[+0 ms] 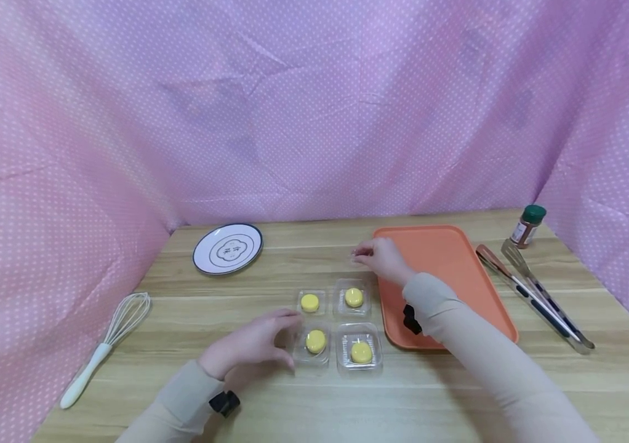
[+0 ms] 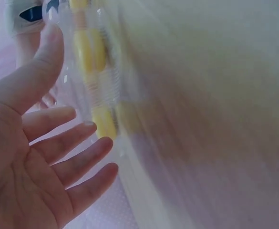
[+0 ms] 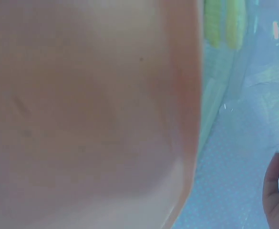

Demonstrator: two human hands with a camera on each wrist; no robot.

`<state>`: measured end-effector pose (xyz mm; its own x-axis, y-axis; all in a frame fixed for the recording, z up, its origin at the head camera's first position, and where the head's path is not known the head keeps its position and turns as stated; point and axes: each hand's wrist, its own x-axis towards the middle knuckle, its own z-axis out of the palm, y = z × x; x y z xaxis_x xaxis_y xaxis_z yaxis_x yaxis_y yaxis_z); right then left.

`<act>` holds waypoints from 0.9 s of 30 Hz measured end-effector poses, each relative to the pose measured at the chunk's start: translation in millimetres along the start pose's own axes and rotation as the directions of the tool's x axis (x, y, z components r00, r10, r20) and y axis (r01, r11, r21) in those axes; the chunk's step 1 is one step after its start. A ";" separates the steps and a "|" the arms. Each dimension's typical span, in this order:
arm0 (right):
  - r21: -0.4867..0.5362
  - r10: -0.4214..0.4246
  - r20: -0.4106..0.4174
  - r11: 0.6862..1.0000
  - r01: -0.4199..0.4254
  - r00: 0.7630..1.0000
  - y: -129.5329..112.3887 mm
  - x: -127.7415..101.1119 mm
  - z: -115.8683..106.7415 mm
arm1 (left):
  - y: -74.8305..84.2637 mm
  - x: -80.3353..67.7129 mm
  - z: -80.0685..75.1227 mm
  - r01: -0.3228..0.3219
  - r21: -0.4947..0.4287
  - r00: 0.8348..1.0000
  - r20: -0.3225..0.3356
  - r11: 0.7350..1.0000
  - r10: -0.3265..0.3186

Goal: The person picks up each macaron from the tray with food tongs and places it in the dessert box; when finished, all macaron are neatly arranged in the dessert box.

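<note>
Beside the left hand's (image 1: pixel 248 347) spread fingers, four clear boxes (image 1: pixel 360 352) hold yellow cakes (image 1: pixel 361 352)

Counted: four yellow cakes (image 1: pixel 310 302) in four clear cups (image 1: pixel 359 369); one plate (image 1: pixel 228 248), tray (image 1: pixel 447 258), whisk (image 1: pixel 105 346), tongs (image 1: pixel 533 296), spice jar (image 1: pixel 527 226).

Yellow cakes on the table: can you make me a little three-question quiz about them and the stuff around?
1. How many clear boxes with a yellow cake are on the table?
2. True or false: the whisk lies on the orange tray.
3. Which hand is beside the near-left cake box: A) left hand B) right hand?

Key: 1. Four. 2. False; it lies on the table at the far left. 3. A.
</note>
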<state>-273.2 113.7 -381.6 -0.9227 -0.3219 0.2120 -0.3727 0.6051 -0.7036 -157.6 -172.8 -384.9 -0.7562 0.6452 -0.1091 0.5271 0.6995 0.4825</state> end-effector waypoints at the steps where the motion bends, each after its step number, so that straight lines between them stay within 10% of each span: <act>1: 0.006 -0.008 -0.009 1.000 0.008 1.000 -0.7 -0.7 -0.6 | 0.1 -0.2 -1.5 -0.010 0.003 1.000 -0.004 1.000 0.010; 10: 0.171 0.054 -0.069 0.984 -0.042 0.996 -9.2 -6.0 -1.6 | 2.9 1.8 -16.0 -0.014 0.036 0.987 -0.161 0.999 0.019; 20: 0.273 0.088 -0.074 0.960 -0.065 0.993 -22.2 -12.5 0.4 | 4.3 21.6 -20.5 -0.032 0.121 0.907 -0.413 0.992 0.080; 27: 0.409 0.138 -0.015 0.905 -0.120 0.990 -28.9 -13.3 8.1 | 3.6 37.5 -23.8 -0.025 0.175 0.873 -0.476 0.984 0.107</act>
<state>-249.3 94.6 -369.6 -0.9668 -0.2241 0.1227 -0.1860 0.2885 -0.9392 -193.3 -153.4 -366.6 -0.7883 0.4918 0.3699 0.6057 0.7261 0.3255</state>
